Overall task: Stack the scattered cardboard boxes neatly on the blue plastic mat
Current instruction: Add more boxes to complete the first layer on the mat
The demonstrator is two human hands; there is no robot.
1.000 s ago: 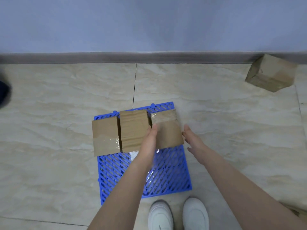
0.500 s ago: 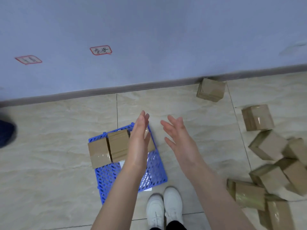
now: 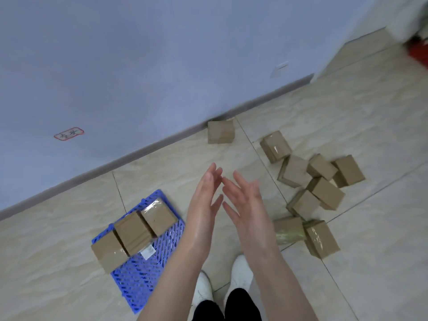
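Boxes (image 3: 325,193) lie heaped on the floor (image 3: 370,262), apart from the blue mat (image 3: 143,276); three sit along its far edge. Left hand (image 3: 203,205) and right hand (image 3: 246,205) hover empty, fingers straight. Likely light, stiff, tape-slick: clamp opposite faces.

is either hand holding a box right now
No, the left hand and right hand are both open with straight fingers and hold nothing.

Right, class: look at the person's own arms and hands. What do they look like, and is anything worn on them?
Both arms are bare as far as the picture's edge, with no sleeves showing. The left hand and right hand wear no gloves, and no ring, watch or bracelet can be seen. No markings show. Lower down are white shoes and dark trousers.
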